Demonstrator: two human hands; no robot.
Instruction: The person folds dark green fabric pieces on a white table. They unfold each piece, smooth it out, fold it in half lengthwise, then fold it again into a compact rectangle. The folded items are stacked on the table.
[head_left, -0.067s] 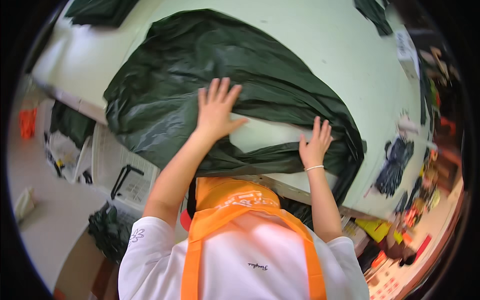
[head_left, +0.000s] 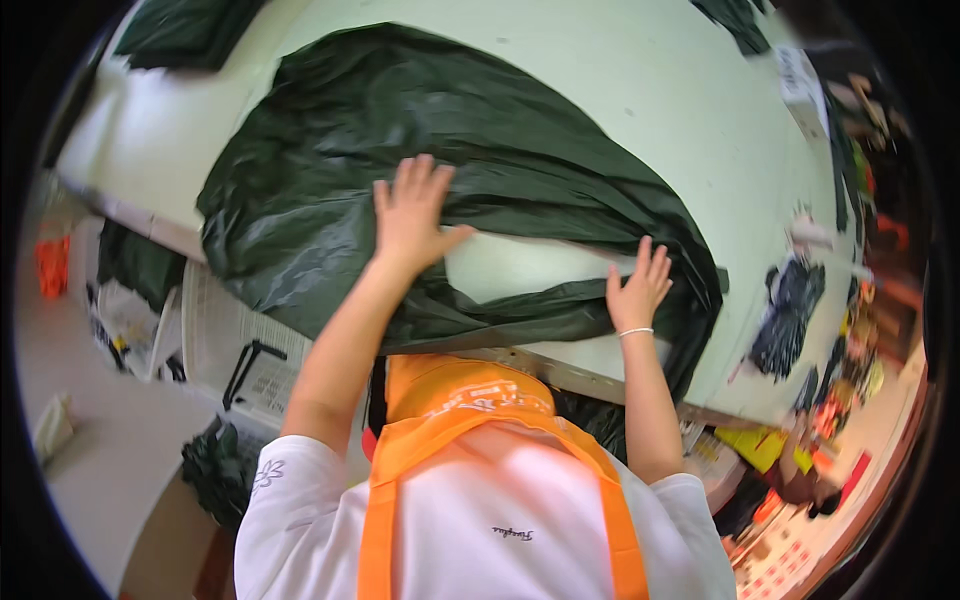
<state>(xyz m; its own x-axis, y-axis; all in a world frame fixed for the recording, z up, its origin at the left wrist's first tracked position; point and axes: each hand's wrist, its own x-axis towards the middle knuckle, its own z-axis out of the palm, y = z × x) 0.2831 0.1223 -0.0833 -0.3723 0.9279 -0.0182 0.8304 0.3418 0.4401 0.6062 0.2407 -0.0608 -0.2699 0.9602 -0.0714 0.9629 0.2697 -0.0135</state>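
Observation:
A large dark green sheet of thin, shiny, waterproof-looking fabric (head_left: pixel 330 150) lies spread and wrinkled over a white table (head_left: pixel 620 70). Its lower part hangs at the near edge, and a gap in it bares the tabletop. My left hand (head_left: pixel 410 215) rests flat on the fabric left of this gap, fingers spread and thumb out to the right. My right hand (head_left: pixel 640 288), with a thin pale band at the wrist, lies on the fabric at the gap's right end, fingers stretched out. Neither hand grasps anything.
Folded dark green fabric (head_left: pixel 185 35) lies at the table's far left. A white box (head_left: pixel 802 92) and a bundle of dark strips (head_left: pixel 788 320) sit along the right side. White plastic crates (head_left: pixel 235 330) stand below left. Beyond the table at right, another person (head_left: pixel 805 485) is visible.
My left hand has slid slightly left over the fabric, while the right has shifted a little to the right. The gap between them looks wider.

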